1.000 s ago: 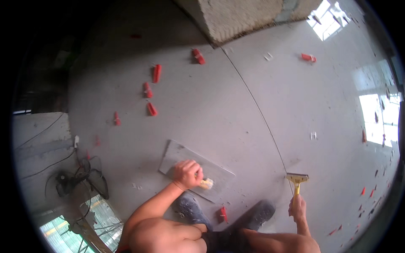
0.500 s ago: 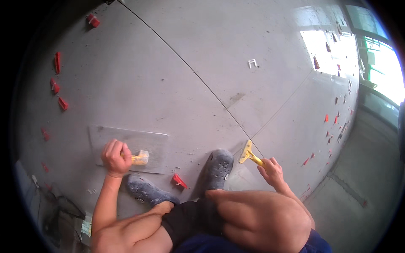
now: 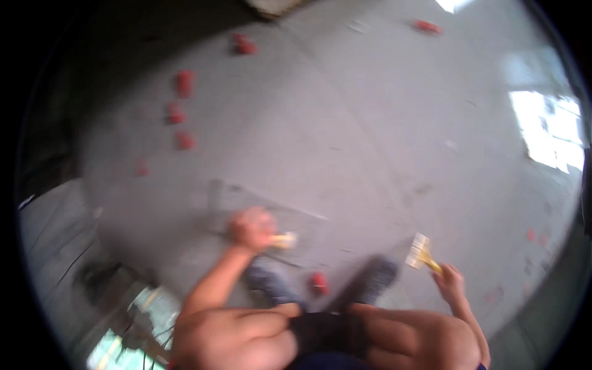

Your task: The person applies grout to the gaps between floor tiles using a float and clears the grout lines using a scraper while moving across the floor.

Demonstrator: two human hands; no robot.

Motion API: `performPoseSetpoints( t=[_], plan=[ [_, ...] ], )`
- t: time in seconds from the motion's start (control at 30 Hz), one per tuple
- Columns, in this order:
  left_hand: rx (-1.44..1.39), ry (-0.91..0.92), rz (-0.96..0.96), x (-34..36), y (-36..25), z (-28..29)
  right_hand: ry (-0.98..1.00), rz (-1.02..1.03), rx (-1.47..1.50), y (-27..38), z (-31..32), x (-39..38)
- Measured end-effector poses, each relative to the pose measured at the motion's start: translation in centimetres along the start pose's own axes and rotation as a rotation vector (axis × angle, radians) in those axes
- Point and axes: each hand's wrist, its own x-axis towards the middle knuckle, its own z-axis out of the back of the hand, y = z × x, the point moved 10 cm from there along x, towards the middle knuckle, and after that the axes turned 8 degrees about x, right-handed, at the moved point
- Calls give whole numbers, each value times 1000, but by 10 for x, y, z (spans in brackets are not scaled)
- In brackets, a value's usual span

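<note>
The view is smeared by motion. My left hand (image 3: 251,228) grips the yellow handle (image 3: 280,240) of a flat rectangular grey trowel (image 3: 302,228), held low over the grey tiled floor (image 3: 351,160) in front of my legs. My right hand (image 3: 449,280) is closed around a yellow scraper (image 3: 421,250) with a wide head, low at the right near a faint tile joint. My two feet in dark clogs (image 3: 377,277) rest between the tools, with a red wedge (image 3: 319,282) lying between them.
Several red wedges (image 3: 184,83) lie scattered ahead, left and right, with small white clips (image 3: 356,26). A concrete block edge (image 3: 271,7) is at the top. At lower left are a dark, blurred object (image 3: 95,277) with cables and pale greenish panels (image 3: 108,351). Bright window reflections show at right.
The camera view swung right, then back. The scraper head has turned from facing forward a second ago to tilted sideways. My left hand stays on the trowel.
</note>
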Motion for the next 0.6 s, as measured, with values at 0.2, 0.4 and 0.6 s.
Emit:
performPoseSetpoints(
  t=[0.2, 0.4, 0.6],
  plan=[
    [-57, -36, 24, 16, -15, 17, 19, 321, -322, -92, 9, -38],
    [-71, 152, -40, 4, -13, 5, 189, 6, -569, -73, 13, -36],
    [164, -41, 206, -29, -6, 51, -32, 221, -494, -76, 39, -11]
  ],
)
